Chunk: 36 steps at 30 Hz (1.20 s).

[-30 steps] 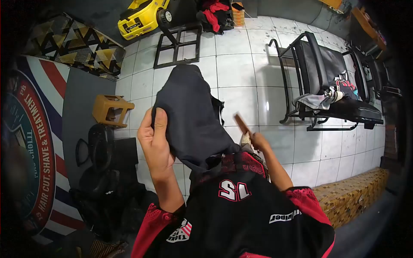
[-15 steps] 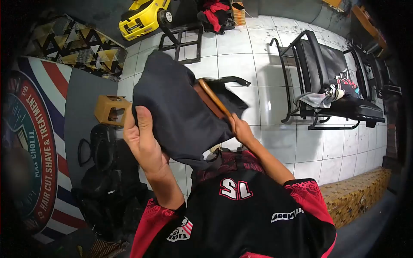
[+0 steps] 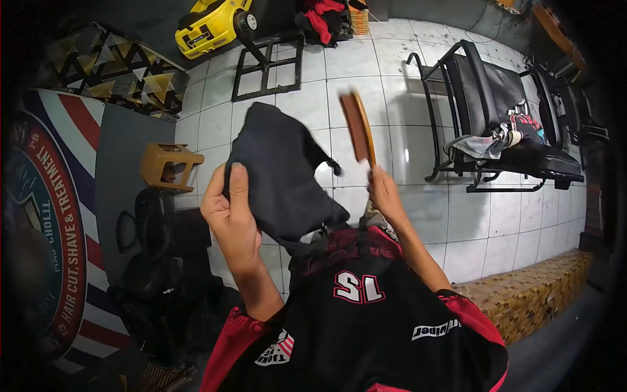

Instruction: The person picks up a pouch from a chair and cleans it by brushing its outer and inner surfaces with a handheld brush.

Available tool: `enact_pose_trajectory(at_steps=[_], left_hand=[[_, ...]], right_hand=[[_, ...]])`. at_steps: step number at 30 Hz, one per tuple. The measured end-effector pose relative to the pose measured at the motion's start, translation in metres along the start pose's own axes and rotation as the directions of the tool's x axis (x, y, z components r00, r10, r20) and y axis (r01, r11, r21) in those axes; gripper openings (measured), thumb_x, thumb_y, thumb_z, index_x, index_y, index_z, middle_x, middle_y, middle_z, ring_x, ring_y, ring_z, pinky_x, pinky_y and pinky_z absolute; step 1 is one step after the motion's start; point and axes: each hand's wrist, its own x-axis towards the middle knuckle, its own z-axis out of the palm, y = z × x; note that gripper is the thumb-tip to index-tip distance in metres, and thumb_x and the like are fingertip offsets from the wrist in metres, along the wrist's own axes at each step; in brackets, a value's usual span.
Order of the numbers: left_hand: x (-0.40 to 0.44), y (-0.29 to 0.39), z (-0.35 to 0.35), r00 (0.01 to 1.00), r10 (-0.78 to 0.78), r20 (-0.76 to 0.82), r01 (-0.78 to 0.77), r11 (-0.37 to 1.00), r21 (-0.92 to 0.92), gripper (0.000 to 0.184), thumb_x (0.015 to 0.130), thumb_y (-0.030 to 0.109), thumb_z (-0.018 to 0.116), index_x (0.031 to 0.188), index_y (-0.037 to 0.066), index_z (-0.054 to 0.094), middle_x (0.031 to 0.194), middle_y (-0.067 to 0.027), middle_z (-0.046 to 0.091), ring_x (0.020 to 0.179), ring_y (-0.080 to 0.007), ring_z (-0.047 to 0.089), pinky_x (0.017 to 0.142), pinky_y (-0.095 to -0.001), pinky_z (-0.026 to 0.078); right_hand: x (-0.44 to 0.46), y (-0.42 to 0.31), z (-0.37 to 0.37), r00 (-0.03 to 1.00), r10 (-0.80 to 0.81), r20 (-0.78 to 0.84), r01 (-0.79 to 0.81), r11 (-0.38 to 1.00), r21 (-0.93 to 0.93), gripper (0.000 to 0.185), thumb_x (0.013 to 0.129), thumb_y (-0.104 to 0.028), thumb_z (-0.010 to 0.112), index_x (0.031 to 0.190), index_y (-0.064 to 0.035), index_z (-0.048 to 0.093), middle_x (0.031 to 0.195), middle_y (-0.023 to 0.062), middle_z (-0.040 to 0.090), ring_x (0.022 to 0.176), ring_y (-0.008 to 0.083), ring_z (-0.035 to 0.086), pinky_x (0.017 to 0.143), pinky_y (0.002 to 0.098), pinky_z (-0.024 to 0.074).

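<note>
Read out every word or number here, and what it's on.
"HAIR CUT, SHAVE & TREATMENT", on the striped sign.
Possibly "TJOK", on the badge on the jersey.
Too small, blurred or askew to read: the sign's other lettering, the jersey's large characters and side print, the toy car's plate.

A yellow toy car (image 3: 212, 29), a tan stool (image 3: 168, 166) and what looks like a black metal frame (image 3: 268, 67) stand on white tiles (image 3: 418, 225).
</note>
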Motion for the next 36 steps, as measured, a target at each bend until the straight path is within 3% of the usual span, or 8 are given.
enact_pose_trajectory(at_steps=[5,10,14,18,23,25,31,36], left_hand=[[-0.002,-0.004,0.011,0.990,0.115,0.079,-0.124,0.984,0.128,0.020,0.090,0.012,0.054,0.097,-0.006,0.058,0.083,-0.0013,0.058,0.076,-0.0059,0.049,0.070,-0.0188,0.040],[0.024,0.003,0.009,0.965,0.247,-0.086,-0.241,0.968,0.074,0.022,0.091,0.015,0.053,0.099,-0.005,0.059,0.089,-0.0032,0.060,0.078,-0.0073,0.051,0.072,-0.0206,0.042],[0.030,0.013,0.001,0.951,0.257,-0.173,-0.264,0.964,-0.016,0.024,0.091,0.018,0.053,0.099,-0.004,0.059,0.094,-0.0051,0.061,0.080,-0.0090,0.055,0.073,-0.0226,0.044],[0.031,0.015,0.004,0.950,0.187,-0.251,-0.208,0.976,-0.062,0.021,0.091,0.016,0.054,0.095,-0.004,0.059,0.091,-0.0037,0.061,0.080,-0.0080,0.054,0.074,-0.0212,0.043],[0.027,-0.008,0.000,0.984,0.136,-0.119,-0.124,0.987,0.100,0.016,0.090,0.012,0.054,0.093,-0.003,0.060,0.086,0.0002,0.059,0.079,-0.0037,0.049,0.074,-0.0161,0.038],[0.027,-0.013,0.001,0.985,0.098,-0.141,-0.083,0.991,0.108,0.018,0.089,0.010,0.055,0.095,-0.005,0.062,0.082,0.0011,0.058,0.076,-0.0023,0.047,0.070,-0.0152,0.038],[0.021,-0.002,0.018,0.964,0.211,-0.164,-0.175,0.963,0.207,0.020,0.086,0.009,0.059,0.096,-0.007,0.064,0.078,0.0005,0.059,0.069,-0.0028,0.048,0.062,-0.0157,0.039],[0.035,0.015,0.015,0.864,0.365,-0.348,-0.305,0.928,0.216,0.019,0.086,0.009,0.060,0.094,-0.008,0.064,0.080,-0.0015,0.062,0.070,-0.0044,0.049,0.062,-0.0170,0.041]], right_hand=[[-0.033,-0.118,0.064,0.800,-0.544,0.253,0.585,0.802,-0.124,0.020,0.094,-0.020,0.038,0.089,-0.0017,0.044,0.056,0.0138,0.043,0.047,0.0304,0.042,0.046,0.0353,0.0355],[0.007,-0.007,0.049,0.861,-0.480,0.165,0.493,0.712,-0.500,0.018,0.092,-0.019,0.045,0.101,-0.0032,0.046,0.064,0.0264,0.053,0.061,0.0446,0.053,0.051,0.0488,0.0399],[0.007,0.116,-0.045,0.988,0.154,0.032,-0.033,0.400,-0.916,0.033,0.090,-0.032,0.040,0.095,-0.0038,0.058,0.083,0.0230,0.062,0.078,0.0403,0.060,0.067,0.0499,0.0467],[-0.020,0.192,-0.114,0.821,0.568,0.059,0.015,0.081,-0.997,0.036,0.088,-0.030,0.041,0.099,-0.0051,0.064,0.098,0.0204,0.062,0.093,0.0373,0.059,0.079,0.0439,0.0476],[0.001,0.100,-0.047,0.988,0.154,-0.017,-0.126,0.731,-0.671,0.040,0.093,-0.032,0.037,0.091,0.0015,0.057,0.090,0.0245,0.060,0.085,0.0462,0.054,0.073,0.0476,0.0437],[0.003,0.020,0.004,0.992,-0.070,0.106,0.104,0.928,-0.357,0.036,0.095,-0.031,0.034,0.087,-0.0007,0.053,0.068,0.0126,0.055,0.059,0.0253,0.052,0.058,0.0367,0.0432],[-0.011,-0.120,0.081,0.791,-0.468,0.395,0.540,0.837,-0.089,0.014,0.092,-0.017,0.042,0.093,-0.0028,0.045,0.066,0.0239,0.050,0.066,0.0442,0.049,0.056,0.0420,0.0399],[0.017,-0.047,0.058,0.865,-0.286,0.412,0.496,0.614,-0.614,0.024,0.093,-0.030,0.041,0.098,-0.0070,0.042,0.066,0.0254,0.055,0.064,0.0456,0.054,0.053,0.0528,0.0398]])
